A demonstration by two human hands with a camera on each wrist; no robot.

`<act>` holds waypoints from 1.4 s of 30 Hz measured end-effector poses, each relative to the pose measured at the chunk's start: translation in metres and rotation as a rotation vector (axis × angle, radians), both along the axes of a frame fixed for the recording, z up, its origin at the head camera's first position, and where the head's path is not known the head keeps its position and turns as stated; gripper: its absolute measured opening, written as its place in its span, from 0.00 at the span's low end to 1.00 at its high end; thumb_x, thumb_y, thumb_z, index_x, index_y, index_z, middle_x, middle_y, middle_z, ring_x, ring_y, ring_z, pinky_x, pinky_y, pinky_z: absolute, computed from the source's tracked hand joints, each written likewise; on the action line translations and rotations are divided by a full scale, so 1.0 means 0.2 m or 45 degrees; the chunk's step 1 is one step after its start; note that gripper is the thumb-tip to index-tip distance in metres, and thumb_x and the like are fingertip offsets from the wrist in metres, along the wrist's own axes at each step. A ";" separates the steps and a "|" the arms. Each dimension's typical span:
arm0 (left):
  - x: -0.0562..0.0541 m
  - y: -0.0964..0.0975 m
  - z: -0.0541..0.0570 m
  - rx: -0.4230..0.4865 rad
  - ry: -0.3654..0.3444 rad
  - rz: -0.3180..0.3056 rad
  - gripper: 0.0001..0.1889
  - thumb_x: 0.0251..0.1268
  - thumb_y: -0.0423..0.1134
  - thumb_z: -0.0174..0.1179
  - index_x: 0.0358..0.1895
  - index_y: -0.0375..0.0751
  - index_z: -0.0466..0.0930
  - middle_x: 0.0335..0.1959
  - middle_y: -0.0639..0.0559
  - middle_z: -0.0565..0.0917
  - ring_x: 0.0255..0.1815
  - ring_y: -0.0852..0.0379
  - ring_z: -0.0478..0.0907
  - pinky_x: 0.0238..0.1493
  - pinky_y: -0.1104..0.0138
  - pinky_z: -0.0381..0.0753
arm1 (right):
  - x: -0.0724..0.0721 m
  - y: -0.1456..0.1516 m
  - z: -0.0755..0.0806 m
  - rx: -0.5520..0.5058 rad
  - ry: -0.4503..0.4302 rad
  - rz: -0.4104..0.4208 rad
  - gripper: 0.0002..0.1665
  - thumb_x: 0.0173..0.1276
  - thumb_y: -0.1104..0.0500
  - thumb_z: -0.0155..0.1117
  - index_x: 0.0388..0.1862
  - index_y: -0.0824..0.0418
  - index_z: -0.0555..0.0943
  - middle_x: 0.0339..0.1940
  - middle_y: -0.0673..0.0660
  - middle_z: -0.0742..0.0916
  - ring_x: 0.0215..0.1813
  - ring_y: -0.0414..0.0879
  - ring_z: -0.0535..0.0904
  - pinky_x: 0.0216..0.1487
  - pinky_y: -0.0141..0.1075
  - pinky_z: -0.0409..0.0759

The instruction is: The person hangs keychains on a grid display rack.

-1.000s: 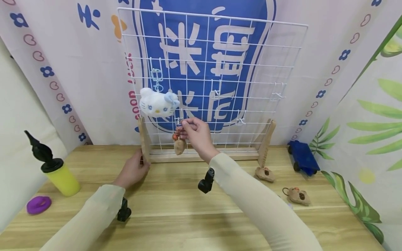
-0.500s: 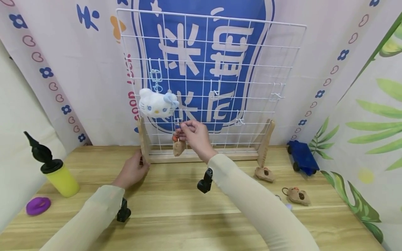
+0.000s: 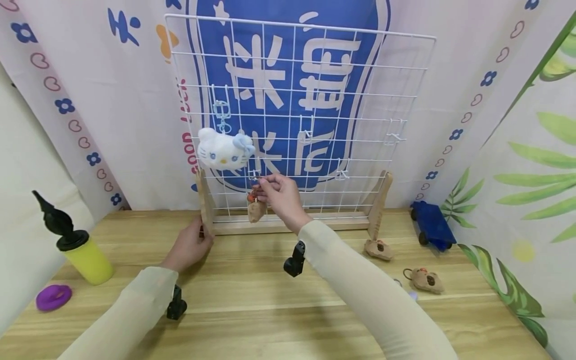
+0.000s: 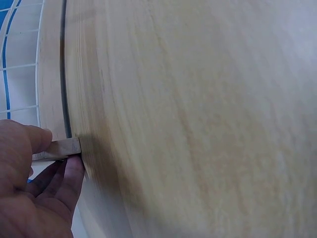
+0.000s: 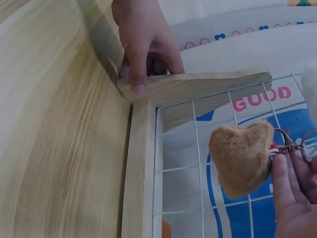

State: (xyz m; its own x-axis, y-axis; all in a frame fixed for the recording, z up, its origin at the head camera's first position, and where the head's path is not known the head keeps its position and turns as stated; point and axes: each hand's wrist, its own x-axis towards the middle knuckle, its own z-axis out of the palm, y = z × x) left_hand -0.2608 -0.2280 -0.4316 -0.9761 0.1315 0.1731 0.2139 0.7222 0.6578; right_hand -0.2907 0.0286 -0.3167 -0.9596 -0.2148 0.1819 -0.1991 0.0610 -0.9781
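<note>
My right hand (image 3: 284,201) pinches the metal ring of a brown plush keychain (image 3: 257,212) with an orange-red bit near its top. The ring is at a white hook low on the left of the white wire grid (image 5: 200,163); whether it is over the hook is hard to tell. In the right wrist view the furry plush (image 5: 240,161) hangs beside the fingertips. My left hand (image 3: 188,246) grips the left wooden foot (image 4: 67,147) of the grid's stand, thumb on one side and fingers on the other. Above the right hand hangs a white cat-head plush (image 3: 216,154).
Other white hooks (image 3: 307,135) sit on the grid. To the right lie two brown plush keychains (image 3: 379,249), a small lilac thing (image 3: 413,295) and a blue toy cart (image 3: 433,225). At left are a yellow pump (image 3: 90,262) and a purple ring-shaped thing (image 3: 54,298).
My right hand has dropped slightly with the brown plush keychain, staying by the same hook. The left hand keeps its grip on the wooden foot. The head view has shifted a little.
</note>
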 end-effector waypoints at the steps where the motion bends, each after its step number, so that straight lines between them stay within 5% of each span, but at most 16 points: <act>1: 0.00 0.00 0.00 0.001 0.002 -0.002 0.33 0.74 0.29 0.56 0.76 0.19 0.54 0.64 0.18 0.75 0.62 0.27 0.79 0.60 0.39 0.83 | 0.00 0.00 0.00 -0.001 0.000 0.000 0.18 0.83 0.60 0.55 0.61 0.71 0.79 0.57 0.66 0.90 0.57 0.55 0.90 0.56 0.36 0.89; 24: 0.01 -0.02 -0.01 -0.007 0.014 -0.005 0.33 0.75 0.30 0.54 0.76 0.19 0.54 0.65 0.18 0.74 0.62 0.26 0.79 0.59 0.39 0.84 | 0.04 0.15 -0.08 0.047 0.010 0.054 0.17 0.84 0.60 0.53 0.60 0.72 0.78 0.56 0.68 0.90 0.57 0.56 0.90 0.58 0.36 0.88; 42: -0.01 -0.01 -0.01 -0.014 0.002 -0.008 0.32 0.76 0.31 0.54 0.76 0.19 0.54 0.65 0.18 0.75 0.62 0.27 0.79 0.59 0.39 0.84 | 0.20 0.78 -0.27 0.360 -0.098 0.163 0.19 0.84 0.62 0.52 0.62 0.78 0.75 0.56 0.75 0.87 0.55 0.55 0.90 0.58 0.42 0.88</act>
State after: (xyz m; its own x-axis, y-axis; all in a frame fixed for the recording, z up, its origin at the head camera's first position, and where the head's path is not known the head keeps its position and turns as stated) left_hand -0.2632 -0.2296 -0.4340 -0.9749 0.1395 0.1733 0.2196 0.7282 0.6492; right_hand -0.2509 0.1853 -0.3699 -0.9302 -0.3662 0.0255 -0.1484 0.3117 -0.9385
